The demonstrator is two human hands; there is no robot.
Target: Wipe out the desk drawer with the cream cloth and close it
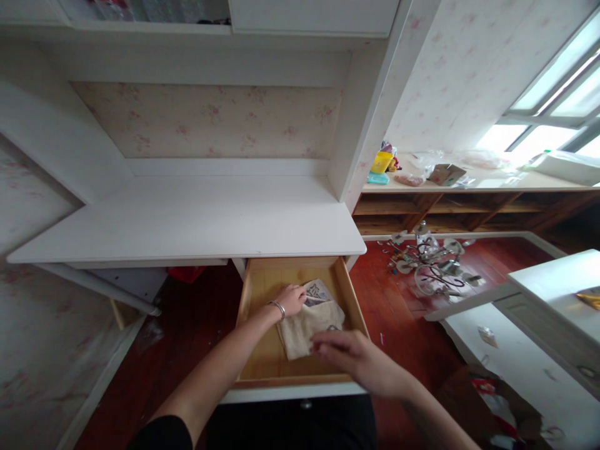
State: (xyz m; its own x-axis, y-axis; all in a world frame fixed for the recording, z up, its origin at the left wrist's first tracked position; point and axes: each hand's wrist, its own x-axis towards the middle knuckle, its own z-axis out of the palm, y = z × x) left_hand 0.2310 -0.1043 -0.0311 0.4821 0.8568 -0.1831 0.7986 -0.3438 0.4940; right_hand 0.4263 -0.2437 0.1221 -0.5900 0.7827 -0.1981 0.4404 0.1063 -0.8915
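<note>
Drawer, lower centre, stands open. Cloth lies folded inside. Left hand presses it, fingers together; right hand hovers, fingers loosely apart. Drawer not yet closed.

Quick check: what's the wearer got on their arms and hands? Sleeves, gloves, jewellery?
Both hands are bare, no gloves. The left hand has a thin silver bangle at the wrist. The left forearm is uncovered up to a short black sleeve near the shoulder. The right hand shows no rings or watch, and its forearm is uncovered as far as visible.
</note>
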